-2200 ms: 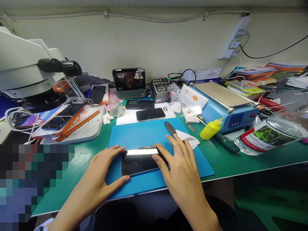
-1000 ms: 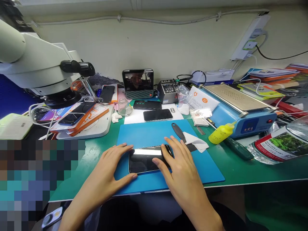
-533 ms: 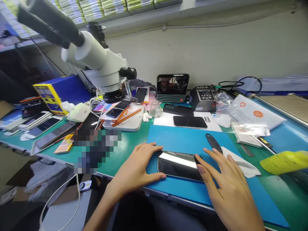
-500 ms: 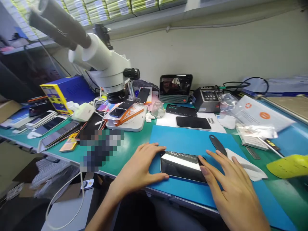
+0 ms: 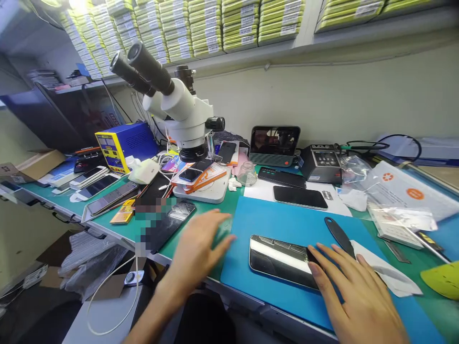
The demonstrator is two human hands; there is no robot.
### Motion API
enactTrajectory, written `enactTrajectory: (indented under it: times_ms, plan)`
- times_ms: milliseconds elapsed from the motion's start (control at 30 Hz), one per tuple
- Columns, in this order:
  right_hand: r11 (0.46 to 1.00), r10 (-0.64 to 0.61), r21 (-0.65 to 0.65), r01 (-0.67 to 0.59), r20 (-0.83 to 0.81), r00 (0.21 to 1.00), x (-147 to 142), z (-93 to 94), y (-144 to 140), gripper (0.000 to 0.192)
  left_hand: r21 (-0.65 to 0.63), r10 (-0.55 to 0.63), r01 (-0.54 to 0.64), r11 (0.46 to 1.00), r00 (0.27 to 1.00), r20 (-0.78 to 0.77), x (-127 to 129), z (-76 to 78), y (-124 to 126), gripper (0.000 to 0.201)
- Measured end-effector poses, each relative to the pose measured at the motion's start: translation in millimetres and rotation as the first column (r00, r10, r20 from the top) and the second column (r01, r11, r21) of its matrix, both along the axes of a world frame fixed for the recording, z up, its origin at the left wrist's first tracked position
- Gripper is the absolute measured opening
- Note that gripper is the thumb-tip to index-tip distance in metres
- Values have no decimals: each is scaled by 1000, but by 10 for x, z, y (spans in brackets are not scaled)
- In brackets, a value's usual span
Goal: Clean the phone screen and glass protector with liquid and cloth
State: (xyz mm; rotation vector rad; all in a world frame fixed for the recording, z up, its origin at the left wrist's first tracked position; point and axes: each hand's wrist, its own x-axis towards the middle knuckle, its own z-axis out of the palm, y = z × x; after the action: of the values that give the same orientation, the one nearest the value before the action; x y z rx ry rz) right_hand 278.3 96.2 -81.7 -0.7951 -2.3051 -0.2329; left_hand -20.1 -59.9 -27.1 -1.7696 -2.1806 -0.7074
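Cluttered green workbench [image 5: 118, 224], blue mat [image 5: 283, 224] in front. Right hand [image 5: 353, 291] fingers spread, pressing phone [image 5: 279, 260]; left hand [image 5: 197, 248] open, apart. Probably thin, slick, fragile glass: best gripped by long edges.

A green tabletop [image 5: 201, 210] carries everything. A blue mat [image 5: 279, 222] lies flat at its near edge, with a phone [image 5: 281, 260] face down on it, a black spatula [image 5: 339, 235] to the right of that and a white wipe [image 5: 385, 274] beside the spatula. Beyond the mat a white sheet [image 5: 261, 191] holds a dark phone [image 5: 300, 197]. A microscope [image 5: 179, 107] stands on its white base [image 5: 206, 190] to the far left, a small glass jar [image 5: 246, 173] just right of the base. Farther left sit a blue and yellow box [image 5: 122, 143] and a row of phones [image 5: 96, 184]. At the back stand a small screen [image 5: 274, 143] and a black control unit [image 5: 321, 162].
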Motion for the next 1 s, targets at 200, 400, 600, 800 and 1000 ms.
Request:
enactTrajectory:
  times_ms: [200,400,600,800,1000]
  plan:
    - [998,-33,-56,31,-24,999,-24,58,-98,56,-196,550,-579,791,814,-184,-614,-66,-446,72]
    - [996,-41,-86,37,-43,998,-50,107,-143,54,-292,565,-602,743,799,-208,-696,-99,-370,80]
    - [994,-42,-101,38,-33,999,-48,113,-145,54,-237,617,-630,740,776,-136,-691,-111,-271,76]
    - [997,-37,-74,34,-34,999,-45,102,-124,59,-190,560,-556,809,828,-41,-752,-72,-380,85]
    - [998,26,-55,-27,-20,999,-23,49,-71,60,-30,501,-501,865,865,34,-677,-16,-356,80]
